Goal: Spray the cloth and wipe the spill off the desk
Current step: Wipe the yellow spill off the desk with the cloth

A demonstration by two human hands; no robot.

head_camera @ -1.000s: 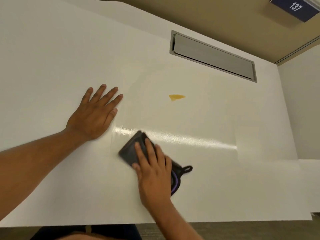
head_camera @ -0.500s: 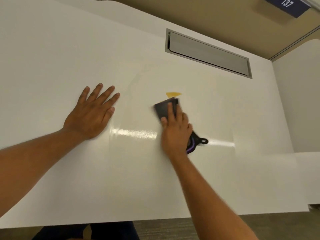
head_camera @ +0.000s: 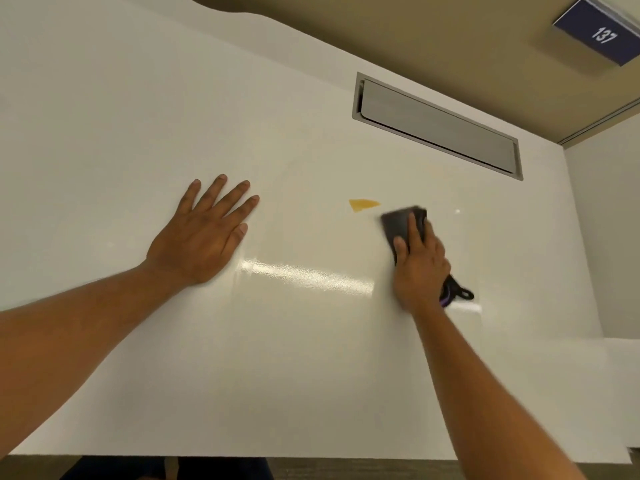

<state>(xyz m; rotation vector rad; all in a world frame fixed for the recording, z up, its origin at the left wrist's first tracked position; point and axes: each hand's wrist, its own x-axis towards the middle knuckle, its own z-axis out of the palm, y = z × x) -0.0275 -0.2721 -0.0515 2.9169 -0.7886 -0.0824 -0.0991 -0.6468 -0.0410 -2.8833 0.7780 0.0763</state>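
White desk [head_camera: 311,375], glossy, with a bright streak of glare across the middle. Left hand [head_camera: 201,237] laid flat on it, palm down, fingers [head_camera: 221,192] spread and straight, holding nothing. Right hand [head_camera: 420,268] pressed flat over a dark cloth [head_camera: 398,223], fingers extended along its top rather than curled round it; palm open, cloth pinned between hand and desk. Far end of cloth showing beyond the fingertips, edges blurred. Black loop [head_camera: 462,292] and a strip of purple trim sticking out from under the heel of the hand, on the right.

Spill [head_camera: 362,204]: small yellow-orange patch, roughly triangular, on the desk between the two hands. Located just left of the cloth's far corner and slightly beyond it (narrow gap of bare desk between; not touching, as far as the blur allows). Well apart from left hand.

Grey hatch [head_camera: 436,128], long and rectangular, set flush in the desk toward the far edge, beyond the cloth, shut. Tan wall beyond the desk. Blue sign [head_camera: 602,34] at upper right, reading 137. White partition [head_camera: 602,237] at the right end of the desk. Dark floor visible along the near edge.
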